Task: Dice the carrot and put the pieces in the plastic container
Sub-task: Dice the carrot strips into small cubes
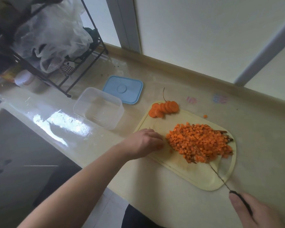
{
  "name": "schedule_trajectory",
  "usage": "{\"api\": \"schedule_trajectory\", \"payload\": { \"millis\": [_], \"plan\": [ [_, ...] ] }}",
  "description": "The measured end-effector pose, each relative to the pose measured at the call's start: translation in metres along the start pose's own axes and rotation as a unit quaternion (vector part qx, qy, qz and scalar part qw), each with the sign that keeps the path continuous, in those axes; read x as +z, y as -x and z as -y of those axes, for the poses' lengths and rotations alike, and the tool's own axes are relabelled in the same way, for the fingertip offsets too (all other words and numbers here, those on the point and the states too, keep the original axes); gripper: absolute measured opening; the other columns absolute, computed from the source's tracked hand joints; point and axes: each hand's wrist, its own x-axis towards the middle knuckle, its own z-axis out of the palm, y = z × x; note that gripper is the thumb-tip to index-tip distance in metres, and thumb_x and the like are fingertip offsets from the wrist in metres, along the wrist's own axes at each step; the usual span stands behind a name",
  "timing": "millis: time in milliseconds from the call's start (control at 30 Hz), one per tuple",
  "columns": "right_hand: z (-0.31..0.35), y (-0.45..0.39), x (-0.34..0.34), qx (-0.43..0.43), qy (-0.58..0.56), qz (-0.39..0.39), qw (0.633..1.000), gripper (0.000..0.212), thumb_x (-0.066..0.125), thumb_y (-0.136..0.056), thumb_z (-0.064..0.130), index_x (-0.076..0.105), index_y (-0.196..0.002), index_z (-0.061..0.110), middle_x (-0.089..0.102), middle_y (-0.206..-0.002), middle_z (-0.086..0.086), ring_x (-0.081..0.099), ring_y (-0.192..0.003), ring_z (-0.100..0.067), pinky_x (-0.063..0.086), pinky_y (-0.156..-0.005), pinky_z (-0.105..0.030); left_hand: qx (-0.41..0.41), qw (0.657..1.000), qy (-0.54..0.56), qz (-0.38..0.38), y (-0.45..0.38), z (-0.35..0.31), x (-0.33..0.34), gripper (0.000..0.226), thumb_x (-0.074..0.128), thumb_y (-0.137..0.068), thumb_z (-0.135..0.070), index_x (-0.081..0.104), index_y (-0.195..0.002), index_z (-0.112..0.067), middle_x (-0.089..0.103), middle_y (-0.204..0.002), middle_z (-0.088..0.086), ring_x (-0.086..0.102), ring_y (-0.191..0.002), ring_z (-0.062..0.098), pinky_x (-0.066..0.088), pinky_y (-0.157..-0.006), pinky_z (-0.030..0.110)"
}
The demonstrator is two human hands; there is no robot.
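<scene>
A big heap of diced carrot [199, 143] lies on the pale yellow cutting board [196, 175]. A row of carrot slices [164, 109] sits at the board's far left corner. My right hand [257, 211] grips the dark handle of a knife [220, 177], whose thin blade reaches up to the heap's near edge. My left hand [144, 143] rests on the board left of the heap, fingers curled down over a few carrot bits. The clear plastic container [99, 107] stands with nothing in it, left of the board.
A blue lid [123, 89] lies behind the container. A black wire rack [56, 63] with plastic bags stands at the far left. One stray carrot cube [205, 116] lies on the counter beyond the board. A dark sink [18, 153] lies at the left.
</scene>
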Motion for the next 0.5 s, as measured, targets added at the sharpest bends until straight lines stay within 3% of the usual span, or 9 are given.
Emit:
{"api": "schedule_trajectory", "payload": {
  "millis": [33,100,133,167,233,267,400,500],
  "plan": [
    [0.008,0.002,-0.002,0.007,-0.022,0.019,1.000,0.079,0.029,-0.061,0.098,0.059,-0.067,0.025,0.058,-0.048,0.001,0.056,-0.051,-0.009,0.046,-0.055,-0.022,-0.006,1.000,-0.001,-0.016,0.002,-0.001,0.002,0.034,0.052,-0.099,-0.028,0.075,-0.104,-0.004,0.073,-0.105,0.010,0.067,-0.083,0.032,0.055,-0.074,0.035],
    [0.020,0.005,0.004,-0.002,-0.068,0.055,0.996,0.038,0.057,-0.081,0.067,0.060,-0.074,0.029,0.060,-0.050,-0.004,0.055,-0.046,-0.012,0.045,-0.051,-0.024,-0.049,0.996,0.000,-0.069,0.010,-0.004,0.010,0.030,0.055,-0.096,-0.026,0.076,-0.100,-0.005,0.072,-0.099,0.011,0.067,-0.080,0.031,0.056,-0.071,0.034],
    [0.024,0.006,0.009,0.005,-0.091,0.081,0.993,0.027,0.063,-0.084,0.055,0.061,-0.076,0.029,0.061,-0.053,-0.006,0.055,-0.046,-0.012,0.048,-0.055,-0.027,-0.076,0.992,0.001,-0.097,0.014,-0.008,0.016,0.027,0.057,-0.094,-0.024,0.076,-0.099,-0.005,0.072,-0.098,0.010,0.066,-0.079,0.031,0.056,-0.071,0.034],
    [0.031,0.007,0.014,0.020,-0.115,0.122,0.986,0.034,0.064,-0.080,0.062,0.063,-0.079,0.028,0.062,-0.056,-0.007,0.057,-0.049,-0.016,0.049,-0.057,-0.029,-0.101,0.987,0.001,-0.127,0.019,-0.014,0.022,0.023,0.060,-0.092,-0.021,0.076,-0.099,-0.005,0.072,-0.096,0.009,0.065,-0.077,0.030,0.055,-0.071,0.034],
    [0.036,0.004,0.032,0.043,-0.139,0.158,0.977,0.072,0.052,-0.059,0.091,0.064,-0.080,0.023,0.061,-0.058,-0.008,0.054,-0.050,-0.018,0.045,-0.056,-0.033,-0.155,0.970,0.006,-0.187,0.026,-0.025,0.038,0.018,0.065,-0.088,-0.017,0.076,-0.098,-0.007,0.070,-0.095,0.007,0.064,-0.078,0.028,0.054,-0.072,0.035],
    [0.037,0.002,0.041,0.035,-0.153,0.171,0.973,0.075,0.047,-0.059,0.093,0.063,-0.078,0.022,0.057,-0.054,-0.006,0.050,-0.048,-0.016,0.040,-0.054,-0.034,-0.186,0.959,0.014,-0.214,0.030,-0.031,0.045,0.018,0.066,-0.087,-0.018,0.075,-0.098,-0.008,0.069,-0.095,0.006,0.064,-0.080,0.026,0.053,-0.073,0.034],
    [0.061,-0.011,0.059,-0.014,-0.131,0.198,0.971,0.045,0.048,-0.090,0.057,0.055,-0.071,0.016,0.049,-0.048,0.001,0.043,-0.045,-0.009,0.036,-0.054,-0.030,-0.300,0.908,0.069,-0.283,0.033,-0.052,0.063,0.020,0.066,-0.086,-0.027,0.076,-0.098,-0.015,0.067,-0.096,0.000,0.064,-0.084,0.017,0.054,-0.072,0.031],
    [0.065,-0.017,0.062,-0.047,-0.108,0.200,0.973,0.041,0.045,-0.096,0.040,0.052,-0.068,0.011,0.047,-0.049,0.001,0.041,-0.045,-0.006,0.035,-0.055,-0.031,-0.308,0.901,0.081,-0.295,0.030,-0.060,0.072,0.020,0.067,-0.089,-0.027,0.078,-0.101,-0.014,0.065,-0.091,-0.001,0.063,-0.081,0.015,0.054,-0.069,0.030]
  ]
}}
